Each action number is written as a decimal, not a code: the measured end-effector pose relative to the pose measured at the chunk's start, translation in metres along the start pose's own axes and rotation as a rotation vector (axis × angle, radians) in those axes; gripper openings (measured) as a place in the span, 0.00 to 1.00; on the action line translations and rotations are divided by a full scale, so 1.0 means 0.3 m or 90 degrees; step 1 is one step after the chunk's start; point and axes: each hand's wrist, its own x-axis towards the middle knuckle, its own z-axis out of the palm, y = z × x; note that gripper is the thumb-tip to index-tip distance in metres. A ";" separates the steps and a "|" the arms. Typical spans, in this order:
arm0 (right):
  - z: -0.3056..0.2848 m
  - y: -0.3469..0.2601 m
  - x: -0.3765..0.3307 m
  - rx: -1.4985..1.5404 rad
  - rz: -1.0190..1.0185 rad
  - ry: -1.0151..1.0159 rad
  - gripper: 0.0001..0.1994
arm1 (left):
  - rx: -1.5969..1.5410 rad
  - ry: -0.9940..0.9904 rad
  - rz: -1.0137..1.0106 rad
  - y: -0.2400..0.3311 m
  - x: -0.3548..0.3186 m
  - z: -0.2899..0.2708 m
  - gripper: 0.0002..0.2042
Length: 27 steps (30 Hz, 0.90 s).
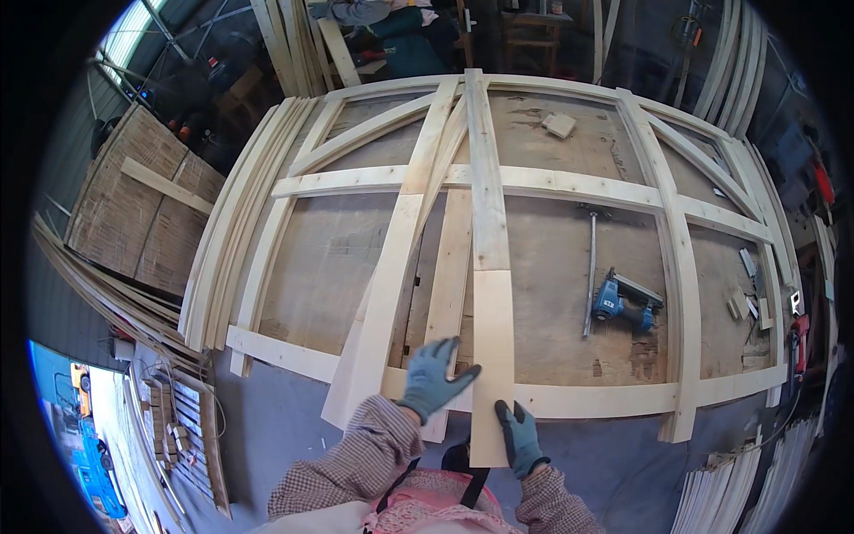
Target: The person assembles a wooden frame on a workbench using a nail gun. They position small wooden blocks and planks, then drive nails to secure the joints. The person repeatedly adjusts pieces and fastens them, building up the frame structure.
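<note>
Nearest the body, the right hand (520,436), in a dark-and-blue work glove, grips the near end of a long pale planed wooden board (491,294), fingers curled along its right edge. Just to the left of it, the left hand (433,378), in a grey-blue glove, lies flat with fingers spread, its fingertips touching the board's left edge and its palm over the shorter pale slats (449,285) beside it. Both hands seem to be lining the board up, so the step in hand looks like positioning it as a middle upright, not fastening it.

Beyond the hands, the board runs straight away across a large pale timber lattice frame (680,267) lying on a worn brown plywood surface (551,294), crossing its near rail and its upper cross rail. The next move probably calls for squaring the board against those rails and holding it firm with one hand.

To the right of the right hand and farther off, a blue nail gun (623,304) rests on the surface, well out of immediate reach, with a long metal bar (590,267) beside it. Far to the left of the left hand, a stack of curved pale wooden strips (240,205) leans along the frame's edge.
</note>
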 end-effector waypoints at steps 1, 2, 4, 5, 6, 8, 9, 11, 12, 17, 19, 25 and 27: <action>-0.023 -0.011 -0.001 -0.002 -0.037 0.013 0.16 | 0.019 0.101 -0.050 -0.083 0.014 -0.049 0.40; -0.047 -0.012 0.000 -0.022 -0.058 0.034 0.15 | 0.046 0.170 -0.127 -0.225 0.021 -0.066 0.43; -0.052 0.004 -0.016 -0.079 -0.069 0.043 0.15 | 0.230 0.140 -0.298 -0.477 -0.033 -0.102 0.53; -0.032 0.016 -0.028 -0.086 -0.065 0.043 0.14 | 0.088 0.108 -0.364 -0.581 -0.066 -0.098 0.52; -0.002 0.053 -0.030 -0.062 -0.110 0.060 0.14 | -0.062 0.073 -0.418 -0.677 -0.090 -0.071 0.51; 0.073 0.155 -0.010 -0.070 -0.188 0.137 0.15 | -0.241 -0.009 -0.454 -0.744 -0.080 -0.059 0.46; 0.075 0.161 -0.029 -0.028 -0.106 0.095 0.17 | -0.266 -0.050 -0.440 -0.757 -0.060 -0.071 0.43; 0.089 0.182 0.046 -0.041 -0.085 0.063 0.19 | -0.342 -0.123 -0.427 -0.754 -0.030 -0.114 0.34; 0.092 0.158 0.074 -0.035 -0.064 0.045 0.22 | -0.395 -0.152 -0.429 -0.736 -0.018 -0.143 0.29; 0.166 0.031 0.151 -0.328 -0.157 0.179 0.21 | -0.892 -0.110 -0.433 -0.683 -0.052 -0.173 0.12; 0.165 0.134 0.173 -0.446 -0.217 0.255 0.21 | -0.905 -0.108 -0.443 -0.654 -0.052 -0.197 0.13; 0.273 0.174 0.147 -0.603 -0.136 0.316 0.24 | -0.705 -0.006 -0.362 -0.662 -0.058 -0.083 0.22; 0.331 0.075 0.099 -0.715 -0.049 0.255 0.24 | -0.359 0.002 -0.211 -0.591 -0.093 0.010 0.35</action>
